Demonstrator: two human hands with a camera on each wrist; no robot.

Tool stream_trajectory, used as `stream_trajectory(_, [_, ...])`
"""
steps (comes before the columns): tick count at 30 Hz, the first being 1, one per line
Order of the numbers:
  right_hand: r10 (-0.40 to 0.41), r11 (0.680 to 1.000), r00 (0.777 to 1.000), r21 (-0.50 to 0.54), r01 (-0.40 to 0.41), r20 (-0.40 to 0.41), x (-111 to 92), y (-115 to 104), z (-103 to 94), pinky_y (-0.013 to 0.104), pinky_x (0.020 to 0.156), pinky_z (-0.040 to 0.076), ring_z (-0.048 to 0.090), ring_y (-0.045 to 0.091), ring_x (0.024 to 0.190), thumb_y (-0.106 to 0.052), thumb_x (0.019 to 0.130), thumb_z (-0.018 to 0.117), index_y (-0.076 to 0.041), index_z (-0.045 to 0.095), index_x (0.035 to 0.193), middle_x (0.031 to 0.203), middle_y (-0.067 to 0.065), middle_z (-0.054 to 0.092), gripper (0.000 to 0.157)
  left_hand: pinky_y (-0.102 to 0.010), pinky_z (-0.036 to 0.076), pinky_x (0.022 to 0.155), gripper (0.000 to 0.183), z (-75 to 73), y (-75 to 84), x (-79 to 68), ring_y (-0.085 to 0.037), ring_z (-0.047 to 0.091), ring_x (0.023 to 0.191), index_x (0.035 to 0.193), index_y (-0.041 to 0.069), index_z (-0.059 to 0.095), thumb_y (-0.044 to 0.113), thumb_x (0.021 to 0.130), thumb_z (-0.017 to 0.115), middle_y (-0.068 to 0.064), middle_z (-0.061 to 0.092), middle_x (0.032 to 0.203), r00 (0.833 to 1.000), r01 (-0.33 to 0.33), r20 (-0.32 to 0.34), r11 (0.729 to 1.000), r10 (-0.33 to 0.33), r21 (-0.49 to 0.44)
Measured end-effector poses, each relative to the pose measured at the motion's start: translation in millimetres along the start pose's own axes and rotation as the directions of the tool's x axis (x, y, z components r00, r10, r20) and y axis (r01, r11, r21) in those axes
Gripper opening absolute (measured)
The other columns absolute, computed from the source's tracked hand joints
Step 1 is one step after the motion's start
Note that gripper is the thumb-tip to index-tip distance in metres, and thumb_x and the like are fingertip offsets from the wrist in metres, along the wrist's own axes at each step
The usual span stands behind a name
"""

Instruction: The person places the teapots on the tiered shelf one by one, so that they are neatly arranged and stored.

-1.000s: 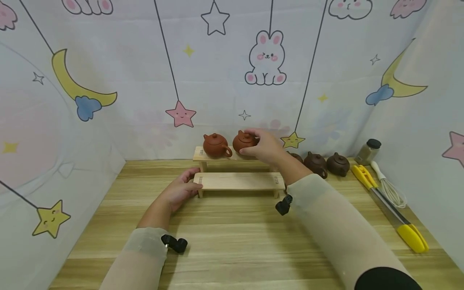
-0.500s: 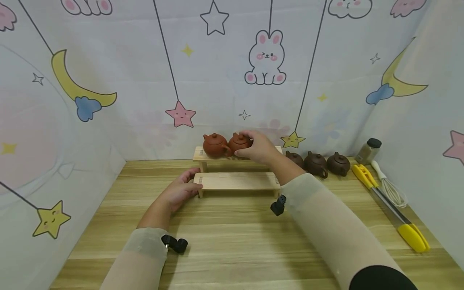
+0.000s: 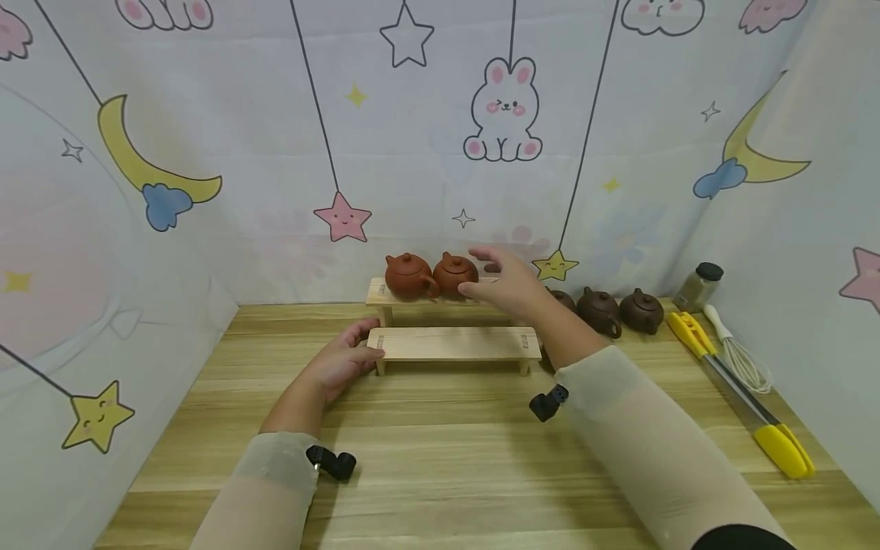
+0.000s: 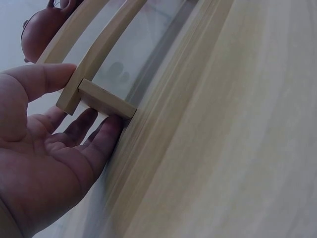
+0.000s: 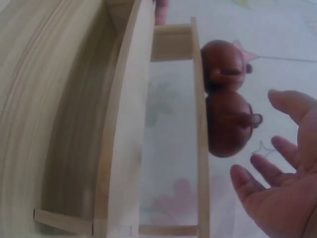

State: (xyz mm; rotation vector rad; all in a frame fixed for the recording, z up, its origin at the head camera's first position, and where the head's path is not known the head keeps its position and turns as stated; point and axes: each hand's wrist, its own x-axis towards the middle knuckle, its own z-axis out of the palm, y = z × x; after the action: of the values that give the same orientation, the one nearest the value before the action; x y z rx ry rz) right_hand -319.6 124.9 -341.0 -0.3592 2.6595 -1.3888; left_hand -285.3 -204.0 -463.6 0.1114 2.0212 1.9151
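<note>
Left red teapot, one: upright on the rear shelf, toward its left end, handle pointing right.

Right red teapot, one: upright on the same shelf, close against its neighbour's handle; whether they touch cannot be told.

Right hand: fingers parted and holding nothing, just beside the right red teapot; the right wrist view shows a gap between them.

Left hand: thumb on the board and fingers about the leg at the left end of the front shelf, gripping it.

Off the shelves, on the tabletop: leftmost dark teapot, partly hidden by the right arm; middle dark teapot; rightmost dark teapot.

Farther right: jar, whisk, tongs, untouched.

Progress, by judgement: both red teapots appear placed, the second seemingly free of the hand. Left over, if the dark teapots belong to the set: those three, none yet shelved. Whether the front shelf's position is final cannot be told.
</note>
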Motion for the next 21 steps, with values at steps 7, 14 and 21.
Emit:
stream_trajectory(7, [-0.02, 1.0, 1.0, 0.011, 0.02, -0.021, -32.3, 15.2, -14.5, 0.06, 0.115, 0.048, 0.042, 0.034, 0.156, -0.045, 0.096, 0.078, -0.035, 0.044, 0.162, 0.171, -0.004, 0.04, 0.075, -0.019, 0.053, 0.096, 0.077, 0.8, 0.9, -1.0, -0.029, 0.044, 0.146, 0.169, 0.006, 0.02, 0.003, 0.104, 0.06, -0.019, 0.022, 0.174, 1.0, 0.002, -0.001, 1.0, -0.002, -0.005])
stream_trajectory(14, [0.025, 1.0, 0.999, 0.02, -0.024, -0.033, -72.4, 40.0, -33.1, 0.061, 0.116, 0.047, 0.046, 0.04, 0.152, -0.05, 0.097, 0.077, -0.033, 0.043, 0.163, 0.171, 0.008, 0.041, 0.077, -0.02, 0.052, 0.098, 0.076, 1.4, 0.3, -0.2, -0.03, 0.042, 0.148, 0.169, 0.006, 0.02, 0.004, 0.104, 0.06, -0.019, 0.021, 0.175, 1.0, 0.003, -0.004, 1.0, -0.003, 0.002])
stream_trajectory(21, [0.027, 0.999, 0.995, -0.033, -0.03, -0.092, -94.6, 62.3, -42.6, 0.061, 0.114, 0.047, 0.05, 0.04, 0.147, -0.05, 0.097, 0.077, -0.028, 0.046, 0.162, 0.167, 0.007, 0.048, 0.075, -0.019, 0.052, 0.097, 0.077, 0.1, -2.1, 2.0, -0.029, 0.042, 0.148, 0.169, 0.007, 0.021, 0.004, 0.104, 0.061, -0.018, 0.022, 0.175, 1.0, 0.004, -0.007, 1.0, -0.004, 0.003])
